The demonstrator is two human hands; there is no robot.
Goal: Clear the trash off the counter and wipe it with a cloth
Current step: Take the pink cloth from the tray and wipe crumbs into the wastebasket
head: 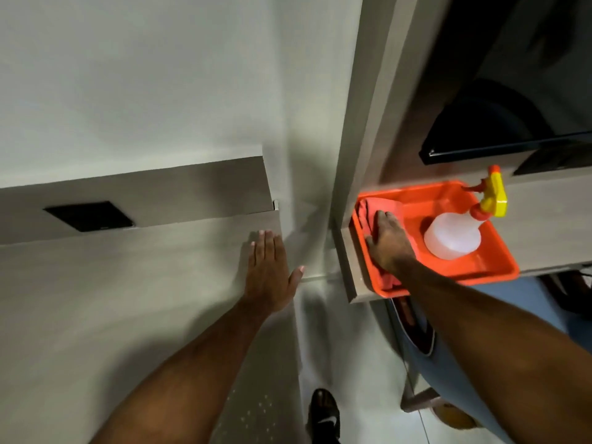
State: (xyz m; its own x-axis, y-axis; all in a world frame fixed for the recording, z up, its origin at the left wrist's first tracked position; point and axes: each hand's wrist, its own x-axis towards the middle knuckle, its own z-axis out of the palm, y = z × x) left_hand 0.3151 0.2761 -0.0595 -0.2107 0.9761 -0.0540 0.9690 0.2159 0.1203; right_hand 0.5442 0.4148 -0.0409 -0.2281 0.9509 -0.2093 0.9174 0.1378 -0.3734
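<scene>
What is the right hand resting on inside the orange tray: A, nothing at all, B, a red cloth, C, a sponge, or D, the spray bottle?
B: the right hand lies flat on a red cloth at the left end of the orange tray, apart from the spray bottle beside it.

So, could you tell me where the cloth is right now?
The orange cloth lies at the left end of the orange tray, under the right hand, left of the spray bottle.

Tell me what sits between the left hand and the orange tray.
Nothing sits there: in the head view, only a bare floor gap separates the left hand, flat on the counter, from the orange tray.
</scene>
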